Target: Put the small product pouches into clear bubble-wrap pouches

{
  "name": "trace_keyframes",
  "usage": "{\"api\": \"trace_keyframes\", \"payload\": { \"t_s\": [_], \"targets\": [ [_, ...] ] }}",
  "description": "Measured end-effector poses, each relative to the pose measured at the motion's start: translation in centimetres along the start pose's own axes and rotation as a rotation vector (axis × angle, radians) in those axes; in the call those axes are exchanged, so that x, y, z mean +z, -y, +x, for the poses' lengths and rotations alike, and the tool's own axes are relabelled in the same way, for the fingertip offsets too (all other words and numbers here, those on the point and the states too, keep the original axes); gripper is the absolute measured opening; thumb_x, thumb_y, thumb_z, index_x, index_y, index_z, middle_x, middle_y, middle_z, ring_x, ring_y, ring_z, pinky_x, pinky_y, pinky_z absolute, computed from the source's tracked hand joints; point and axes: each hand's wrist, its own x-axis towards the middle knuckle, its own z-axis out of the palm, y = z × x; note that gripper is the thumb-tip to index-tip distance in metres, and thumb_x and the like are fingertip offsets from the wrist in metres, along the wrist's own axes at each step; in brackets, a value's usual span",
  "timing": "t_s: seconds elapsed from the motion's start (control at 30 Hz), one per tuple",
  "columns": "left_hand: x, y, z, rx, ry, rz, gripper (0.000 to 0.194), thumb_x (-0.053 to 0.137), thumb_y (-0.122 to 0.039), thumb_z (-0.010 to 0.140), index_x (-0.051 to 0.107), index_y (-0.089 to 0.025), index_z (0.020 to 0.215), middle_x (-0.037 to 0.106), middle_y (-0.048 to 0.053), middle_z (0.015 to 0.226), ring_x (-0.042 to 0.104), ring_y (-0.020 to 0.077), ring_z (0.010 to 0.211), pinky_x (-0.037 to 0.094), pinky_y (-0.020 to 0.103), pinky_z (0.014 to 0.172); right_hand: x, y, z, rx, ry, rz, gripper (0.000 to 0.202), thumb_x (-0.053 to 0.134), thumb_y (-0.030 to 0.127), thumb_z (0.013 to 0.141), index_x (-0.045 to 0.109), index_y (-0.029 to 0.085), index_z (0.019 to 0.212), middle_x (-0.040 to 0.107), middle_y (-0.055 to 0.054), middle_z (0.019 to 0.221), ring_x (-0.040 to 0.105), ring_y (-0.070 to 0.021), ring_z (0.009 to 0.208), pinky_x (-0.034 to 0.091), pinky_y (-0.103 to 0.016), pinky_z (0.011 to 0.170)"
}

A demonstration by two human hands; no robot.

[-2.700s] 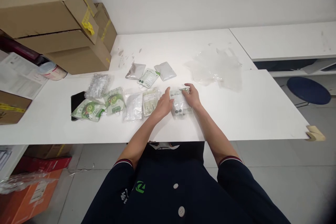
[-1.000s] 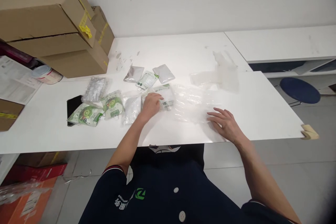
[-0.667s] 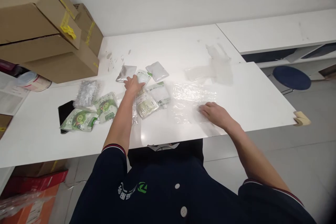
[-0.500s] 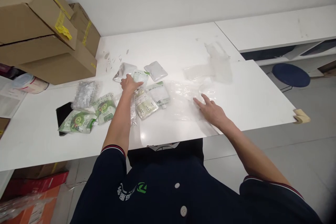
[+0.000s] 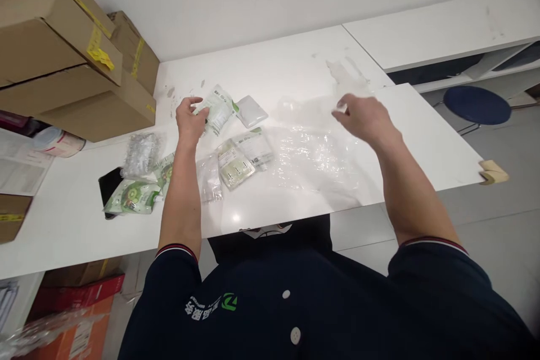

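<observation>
My left hand (image 5: 190, 118) grips a white and green pouch (image 5: 219, 109) by its left side, tilted above the table. A silver packet (image 5: 252, 111) lies just right of that pouch. My right hand (image 5: 363, 115) is raised over the table at the right, thumb and forefinger brought together; whatever they pinch, if anything, is too small to make out. Below it, a clear plastic sheet (image 5: 314, 160) lies spread on the white surface. Between the hands lie a gold-green packet (image 5: 235, 166) and a white-green pouch (image 5: 256, 147), with a clear bag (image 5: 210, 178) beside my left forearm.
Cardboard boxes (image 5: 54, 62) are stacked at the left. Near them lie a bubble-wrapped item (image 5: 141, 153), a kiwi-print pouch (image 5: 133, 197) and a black flat object (image 5: 108, 185). A blue stool (image 5: 477, 105) stands beyond the table's right edge.
My left hand has lifted the white and green pouch and moved slightly left. My right hand has risen away from the plastic sheet, up and to the right, its fingers drawn together.
</observation>
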Motion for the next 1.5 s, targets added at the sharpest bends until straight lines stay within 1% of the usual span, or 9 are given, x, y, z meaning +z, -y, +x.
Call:
{"api": "trace_keyframes", "payload": {
  "t_s": [0.17,0.4,0.53,0.67,0.8,0.9,1.07,1.33,1.5],
  "targets": [
    [-0.9,-6.6,-3.8,0.154,0.269,-0.146,0.034,0.067,-0.033,0.075,0.063,-0.021,0.106,0.065,0.004,0.107,0.058,0.0215,0.106,0.051,0.033,0.087,0.3,-0.1,2.3,-0.143,-0.078,0.368,0.075,0.048,0.043,0.095,0.013,0.02,0.158,0.044,-0.02,0.147,0.056,-0.032,0.119,0.049,-0.05,0.092],
    [7.4,-11.0,-11.0,0.096,0.784,-0.46,0.039,0.07,-0.04,0.077,0.063,-0.018,0.109,0.067,0.004,0.092,0.065,0.0151,0.08,0.053,0.031,0.076,3.6,1.5,-5.6,-0.109,0.258,1.048,0.066,0.061,0.052,0.086,0.041,0.027,0.144,0.066,-0.01,0.12,0.066,-0.0254,0.098,0.059,-0.041,0.08],
    [10.1,-10.9,-14.4,0.101,0.71,-0.393,0.041,0.059,-0.041,0.089,0.054,-0.021,0.124,0.067,0.006,0.102,0.064,0.0145,0.078,0.052,0.033,0.076,4.9,-2.1,-8.1,0.133,0.105,1.223,0.064,0.071,0.044,0.077,0.048,0.024,0.133,0.07,-0.007,0.106,0.069,-0.0245,0.091,0.06,-0.043,0.079],
    [7.8,-9.1,-17.6,0.244,0.622,-0.13,0.04,0.047,-0.02,0.09,0.049,-0.024,0.13,0.061,0.009,0.118,0.062,0.0187,0.098,0.05,0.039,0.093,5.5,-5.1,-9.0,0.234,0.036,1.244,0.059,0.07,0.044,0.078,0.05,0.025,0.13,0.07,-0.007,0.108,0.07,-0.0249,0.094,0.06,-0.044,0.08],
    [5.0,-6.7,-20.6,0.355,0.759,0.061,0.073,0.056,-0.013,0.078,0.03,-0.027,0.146,0.044,0.013,0.14,0.044,0.0296,0.131,0.044,0.049,0.106,7.2,-3.6,-9.1,0.212,0.109,1.303,0.061,0.073,0.047,0.075,0.051,0.023,0.127,0.072,-0.007,0.105,0.071,-0.0254,0.093,0.061,-0.045,0.079],
    [4.9,-5.2,-22.1,0.385,0.717,0.115,0.081,0.063,-0.017,0.077,0.023,-0.026,0.147,0.035,0.016,0.144,0.038,0.0337,0.136,0.043,0.053,0.107,9.0,-1.4,-8.9,0.234,0.202,1.343,0.055,0.072,0.041,0.078,0.051,0.022,0.125,0.072,-0.008,0.104,0.072,-0.025,0.092,0.062,-0.046,0.079],
    [7.0,-3.3,-23.1,0.464,0.566,0.178,0.059,0.058,-0.02,0.086,0.032,-0.023,0.139,0.039,0.017,0.136,0.051,0.0309,0.122,0.054,0.048,0.093,11.0,-0.1,-9.4,0.343,0.289,1.268,0.046,0.069,0.03,0.081,0.051,0.022,0.123,0.072,-0.009,0.108,0.072,-0.0238,0.09,0.061,-0.047,0.085],
    [8.4,-3.0,-22.2,0.745,0.565,0.31,0.033,0.045,-0.014,0.095,0.062,-0.026,0.12,0.059,0.014,0.128,0.06,0.0276,0.112,0.054,0.046,0.085,10.4,0.1,-10.1,0.242,0.191,0.744,0.077,0.061,0.041,0.086,0.028,0.017,0.151,0.065,-0.017,0.12,0.067,-0.0302,0.101,0.059,-0.049,0.084],
    [9.1,-2.3,-21.7,0.862,0.631,0.167,0.029,0.043,-0.01,0.096,0.069,-0.021,0.101,0.067,0.01,0.124,0.056,0.026,0.127,0.051,0.05,0.098,9.1,0.6,-11.0,-0.082,0.044,0.153,0.051,0.05,0.04,0.093,0.051,0.016,0.138,0.04,-0.023,0.149,0.043,-0.0428,0.133,0.044,-0.061,0.099]
  ]
}}
